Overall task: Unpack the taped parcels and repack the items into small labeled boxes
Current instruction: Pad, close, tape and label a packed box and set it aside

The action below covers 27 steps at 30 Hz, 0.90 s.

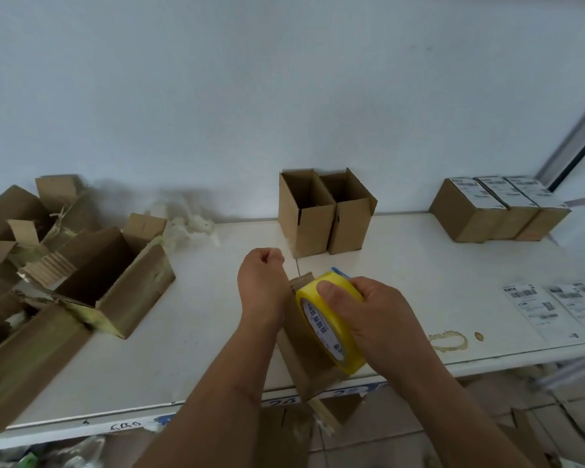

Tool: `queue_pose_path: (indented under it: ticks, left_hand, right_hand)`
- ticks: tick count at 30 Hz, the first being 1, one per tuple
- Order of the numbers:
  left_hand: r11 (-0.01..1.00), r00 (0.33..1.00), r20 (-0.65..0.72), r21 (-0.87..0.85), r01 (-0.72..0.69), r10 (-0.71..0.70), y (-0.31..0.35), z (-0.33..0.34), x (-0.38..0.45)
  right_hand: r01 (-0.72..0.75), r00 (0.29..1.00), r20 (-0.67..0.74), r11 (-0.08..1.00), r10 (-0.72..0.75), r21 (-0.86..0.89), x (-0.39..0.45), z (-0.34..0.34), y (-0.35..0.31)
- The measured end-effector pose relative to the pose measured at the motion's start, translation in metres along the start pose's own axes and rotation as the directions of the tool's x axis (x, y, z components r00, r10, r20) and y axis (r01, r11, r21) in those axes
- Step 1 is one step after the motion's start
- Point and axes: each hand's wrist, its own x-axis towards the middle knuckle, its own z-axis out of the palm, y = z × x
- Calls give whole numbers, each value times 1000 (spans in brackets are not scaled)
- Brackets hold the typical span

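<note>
A small brown cardboard box (304, 359) lies at the table's front edge, between my two hands. My right hand (372, 319) grips a yellow roll of packing tape (321, 319) that rests on top of the box. My left hand (262, 285) lies against the box's left side, fingers curled as if pinching the tape's end; the tape strip itself is too thin to make out. Two open empty small boxes (325, 214) stand upright behind, against the wall. Three closed small boxes with white labels (500, 211) sit at the back right.
Opened, torn parcels (112, 275) with yellowish tape pile up on the left. White packing fluff (190, 221) lies by the wall. Loose printed labels (561, 302) lie at the right edge. A brown ring stain (448, 341) marks the white table (419, 282). Cardboard scraps cover the floor below.
</note>
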Motion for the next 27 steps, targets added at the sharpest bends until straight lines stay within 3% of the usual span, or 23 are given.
queue_pose_path:
  ticks: [6,18,24,27]
  left_hand:
    - [980,993,114,198,20,-43,5,-5,24]
    - [932,920,214,231,279,-329,-14,-7,49]
    - [857,798,314,213,469,-515,-23,-15,45]
    - [840,763,354,274,468,-540,-26,-21,48]
  right_hand:
    - [-18,999,27,998,20,-53,7,7,-4]
    - [-72,997,31,994,75,-85,16,11,-12]
    - [-90,994,49,991,95,-95,18,12,-12]
    - [-91,994,45,992,96,-92,17,13,-10]
